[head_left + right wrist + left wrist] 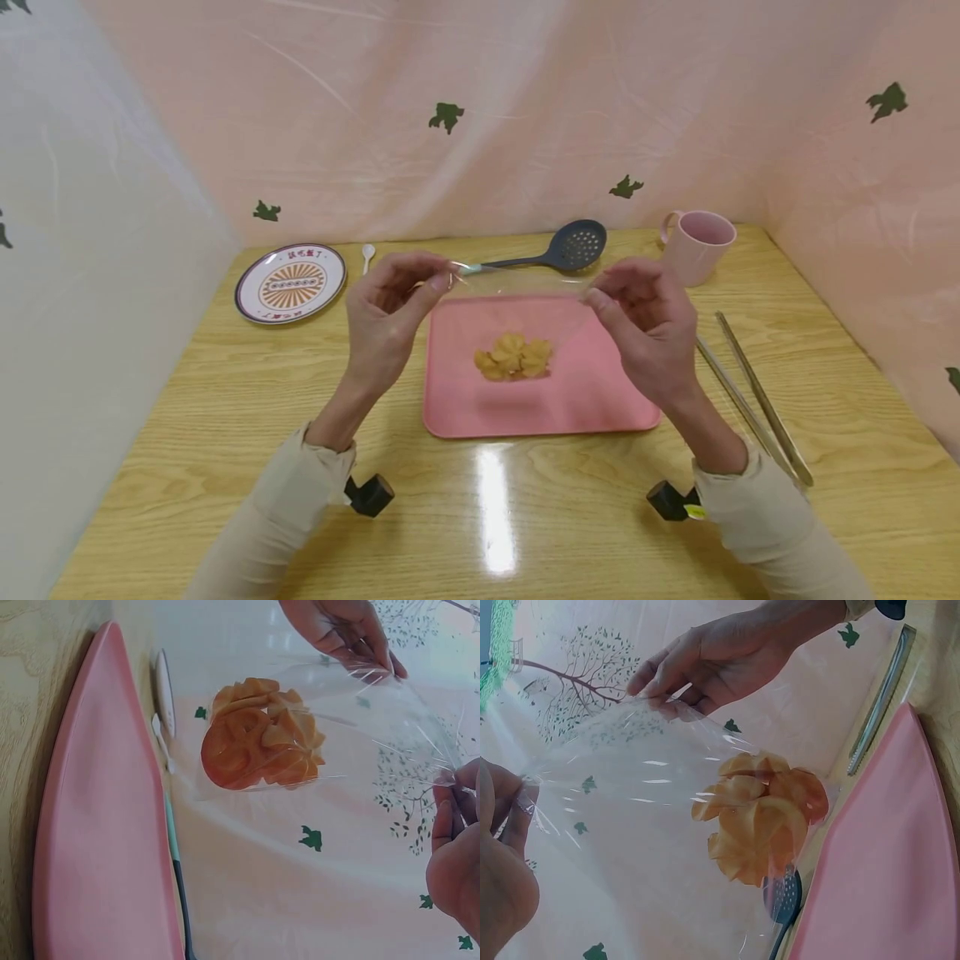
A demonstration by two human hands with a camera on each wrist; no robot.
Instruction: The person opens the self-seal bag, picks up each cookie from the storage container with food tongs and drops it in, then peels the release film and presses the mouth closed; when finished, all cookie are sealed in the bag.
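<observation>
A clear plastic bag [622,825] hangs between my two hands, its top edge stretched wide. Several golden-brown cookies [513,357], some flower-shaped, lie together at the bottom of the bag. My left hand [387,312] pinches one top corner between thumb and fingers. The opposite corner is pinched by my right hand [647,325]. Both wrist views show the bag held up off the surface, with the cookies [262,735] bunched at its lower end. Below the bag, a pink tray [540,417] lies flat on the wooden table [285,392].
Behind the tray lies a dark slotted skimmer [576,247]. A pink mug [697,250] stands at the back right. Metal tongs [757,392] lie right of the tray, partly behind my right arm. On the back left are a patterned plate [292,283] and a small white spoon [367,256].
</observation>
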